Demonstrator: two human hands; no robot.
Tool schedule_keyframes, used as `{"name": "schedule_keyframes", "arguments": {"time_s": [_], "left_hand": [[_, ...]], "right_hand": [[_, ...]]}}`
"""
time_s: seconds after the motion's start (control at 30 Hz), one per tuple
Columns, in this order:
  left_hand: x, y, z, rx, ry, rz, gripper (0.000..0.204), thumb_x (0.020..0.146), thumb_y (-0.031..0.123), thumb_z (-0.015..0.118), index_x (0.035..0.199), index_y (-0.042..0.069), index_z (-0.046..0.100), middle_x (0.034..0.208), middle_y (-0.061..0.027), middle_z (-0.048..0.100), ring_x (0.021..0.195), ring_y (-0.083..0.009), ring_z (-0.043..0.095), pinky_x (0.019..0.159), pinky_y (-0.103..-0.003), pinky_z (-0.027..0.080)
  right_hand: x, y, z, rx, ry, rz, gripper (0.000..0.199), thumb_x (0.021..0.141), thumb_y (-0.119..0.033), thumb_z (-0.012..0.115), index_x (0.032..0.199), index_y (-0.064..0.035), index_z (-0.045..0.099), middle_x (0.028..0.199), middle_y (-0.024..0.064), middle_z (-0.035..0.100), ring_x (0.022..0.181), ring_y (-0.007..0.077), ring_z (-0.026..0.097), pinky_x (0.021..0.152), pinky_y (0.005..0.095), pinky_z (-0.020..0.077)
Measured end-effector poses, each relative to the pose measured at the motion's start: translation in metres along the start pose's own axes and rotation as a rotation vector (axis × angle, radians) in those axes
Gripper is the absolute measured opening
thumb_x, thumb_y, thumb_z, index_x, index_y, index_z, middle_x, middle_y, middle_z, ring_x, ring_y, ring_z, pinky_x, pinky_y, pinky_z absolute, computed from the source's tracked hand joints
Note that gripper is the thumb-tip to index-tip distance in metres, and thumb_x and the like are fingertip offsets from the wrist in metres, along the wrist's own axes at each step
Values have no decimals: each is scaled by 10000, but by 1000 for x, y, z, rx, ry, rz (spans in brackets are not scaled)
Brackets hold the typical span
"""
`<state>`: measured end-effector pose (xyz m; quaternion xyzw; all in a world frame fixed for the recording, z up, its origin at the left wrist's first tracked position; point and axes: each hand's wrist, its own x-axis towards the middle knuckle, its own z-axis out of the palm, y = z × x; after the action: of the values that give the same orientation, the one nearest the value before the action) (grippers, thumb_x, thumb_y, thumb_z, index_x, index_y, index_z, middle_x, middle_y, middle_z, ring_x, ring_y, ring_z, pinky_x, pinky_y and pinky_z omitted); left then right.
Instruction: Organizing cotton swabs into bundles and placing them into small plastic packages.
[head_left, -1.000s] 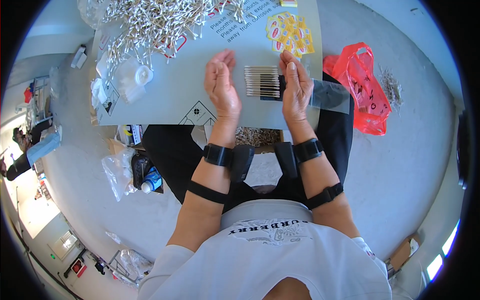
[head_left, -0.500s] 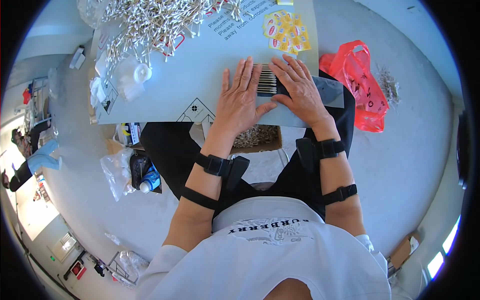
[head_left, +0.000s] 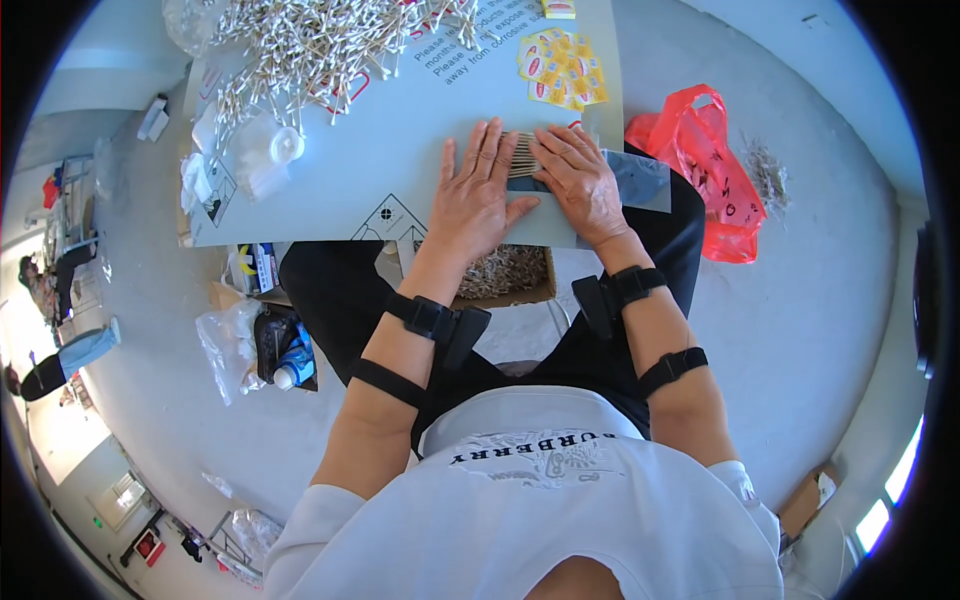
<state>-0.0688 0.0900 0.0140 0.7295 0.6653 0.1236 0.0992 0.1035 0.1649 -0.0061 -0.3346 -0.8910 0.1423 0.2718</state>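
Cotton swabs [head_left: 522,155], thin pale sticks laid side by side in a neat row, lie flat on the grey board [head_left: 400,165] resting over the person's lap, mostly hidden between the two hands. A clear plastic sleeve [head_left: 640,182] runs out to the right of the row, reaching past the board's right edge. The near edge of the board sits just under the wrists, and bare grey surface opens to the left of the hands before the loose heap of swabs [head_left: 320,45] at the far corner; yellow sachets [head_left: 562,68] lie just beyond the fingertips. The left hand [head_left: 475,195] lies palm down with fingers spread, touching the row's left end. The right hand [head_left: 580,180] is flat too, fingers loosely together, covering the row's right end and the sleeve.
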Motion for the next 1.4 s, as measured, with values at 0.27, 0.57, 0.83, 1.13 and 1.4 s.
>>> {"name": "schedule_keyframes", "arguments": {"time_s": [0.27, 0.57, 0.83, 1.13, 1.4], "left_hand": [[-2, 4, 6, -16, 10, -36, 804, 889, 474, 583, 1506, 69, 264, 1590, -135, 203, 1477, -267, 173, 1183, -529, 90], [5, 47, 29, -74, 82, -122, 816, 916, 502, 524, 1514, 36, 220, 1585, -168, 196, 1484, -297, 136, 1175, -534, 82], [15, 66, 39, -14, 106, -166, 835, 919, 536, 495, 1507, 10, 220, 1582, -183, 190, 1484, -305, 133, 1166, -546, 83], [5, 76, 41, -34, 107, -94, 862, 892, 525, 545, 1498, -6, 238, 1570, -192, 225, 1476, -306, 167, 1166, -529, 101], [-2, 78, 40, -65, 107, -44, 835, 888, 498, 568, 1493, 8, 265, 1570, -185, 228, 1474, -294, 179, 1171, -512, 109]], "right_hand": [[-14, -2, -46, 134, 241, 509, 166, 784, -65, 714, 843, -25, 565, 776, 127, 601, 676, 315, 608, 621, 442, 499], [-5, -23, -47, -318, -216, 638, 191, 808, -188, 617, 767, -1, 613, 785, 209, 663, 781, 368, 681, 673, 457, 545], [5, 7, -51, -305, -345, 620, 178, 726, -191, 640, 700, -16, 651, 722, 207, 663, 764, 363, 681, 678, 452, 541], [-10, 24, -53, 178, -163, 724, 190, 678, -212, 652, 652, -24, 651, 658, 172, 624, 654, 328, 639, 607, 409, 495], [-11, 19, -53, 137, -144, 682, 180, 696, -212, 634, 672, -34, 653, 676, 169, 636, 661, 335, 641, 615, 420, 502]]}}
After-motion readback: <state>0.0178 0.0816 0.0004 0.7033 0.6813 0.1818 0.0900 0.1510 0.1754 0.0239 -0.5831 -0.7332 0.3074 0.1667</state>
